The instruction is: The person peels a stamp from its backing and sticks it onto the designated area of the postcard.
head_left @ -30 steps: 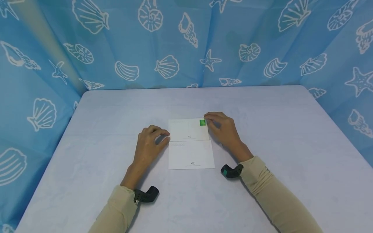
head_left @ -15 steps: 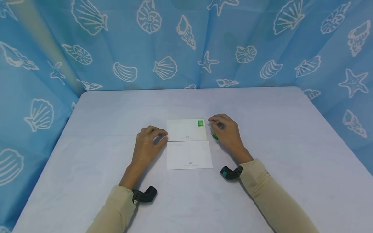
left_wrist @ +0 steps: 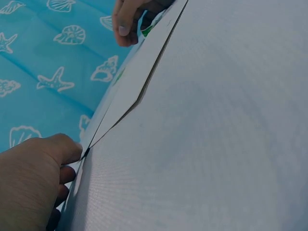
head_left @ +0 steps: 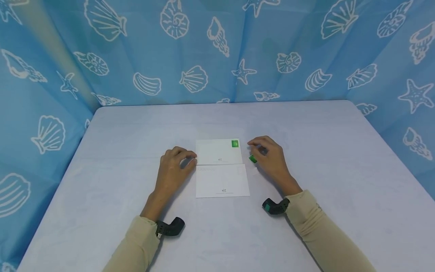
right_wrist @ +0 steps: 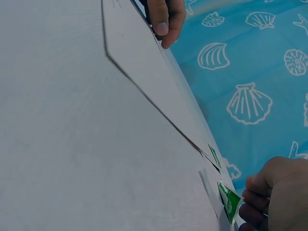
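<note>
Two white envelopes lie edge to edge: an upper one (head_left: 214,151) with a green stamp (head_left: 235,143) on its top right corner, and a lower one (head_left: 217,179) without a stamp. My left hand (head_left: 173,168) touches their left edges near the seam, thumb and index tips slightly apart. Right of the upper envelope, my right hand (head_left: 272,156) is curled, its thumb and index tips apart. Another green stamp (head_left: 252,158) sticks out at its fingers. In the right wrist view this stamp (right_wrist: 229,199) tilts up against the fingers; its grip is partly hidden.
A white cloth covers the table (head_left: 136,124). Blue curtains (head_left: 217,49) with white shell prints stand along its back and sides. A thin pale strip (right_wrist: 209,190) lies near the right hand in its wrist view. Each wrist carries a black camera (head_left: 171,226).
My right hand has drawn back to the right from the upper envelope's stamped corner, and the second green stamp has come into sight beside it. My left hand has stayed in place.
</note>
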Tool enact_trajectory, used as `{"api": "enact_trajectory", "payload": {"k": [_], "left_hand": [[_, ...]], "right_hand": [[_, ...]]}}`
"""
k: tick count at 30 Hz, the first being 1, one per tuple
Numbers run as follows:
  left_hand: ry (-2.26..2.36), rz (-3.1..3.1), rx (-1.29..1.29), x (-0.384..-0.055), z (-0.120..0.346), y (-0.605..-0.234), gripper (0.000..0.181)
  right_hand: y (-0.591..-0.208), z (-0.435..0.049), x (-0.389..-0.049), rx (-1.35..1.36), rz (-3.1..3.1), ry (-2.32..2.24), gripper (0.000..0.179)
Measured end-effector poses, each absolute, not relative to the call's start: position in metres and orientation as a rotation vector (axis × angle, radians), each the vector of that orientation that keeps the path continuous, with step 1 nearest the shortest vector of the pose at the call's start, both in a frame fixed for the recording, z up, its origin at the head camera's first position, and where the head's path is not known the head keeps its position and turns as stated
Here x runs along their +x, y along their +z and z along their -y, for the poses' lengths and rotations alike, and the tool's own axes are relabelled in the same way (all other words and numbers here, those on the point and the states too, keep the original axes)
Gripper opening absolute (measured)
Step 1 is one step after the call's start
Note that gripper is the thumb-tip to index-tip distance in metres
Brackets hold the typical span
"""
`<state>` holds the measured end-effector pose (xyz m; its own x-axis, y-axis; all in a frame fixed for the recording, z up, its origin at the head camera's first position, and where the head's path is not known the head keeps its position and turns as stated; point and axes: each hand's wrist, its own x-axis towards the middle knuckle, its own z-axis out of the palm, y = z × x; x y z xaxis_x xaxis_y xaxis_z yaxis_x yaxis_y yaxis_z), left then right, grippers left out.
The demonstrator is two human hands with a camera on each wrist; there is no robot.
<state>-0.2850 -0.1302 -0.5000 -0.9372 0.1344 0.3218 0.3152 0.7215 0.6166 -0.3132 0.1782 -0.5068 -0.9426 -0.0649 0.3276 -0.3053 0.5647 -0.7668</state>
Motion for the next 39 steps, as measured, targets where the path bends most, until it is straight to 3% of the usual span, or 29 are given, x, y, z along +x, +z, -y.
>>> {"api": "enact_trajectory", "payload": {"k": [39], "left_hand": [[-1.053, 2.662, -0.367, -0.284, 0.130, -0.496, 0.012]], "right_hand": [[-0.505, -0.195, -0.290, 0.304, 2.631, 1.209, 0.009]]}}
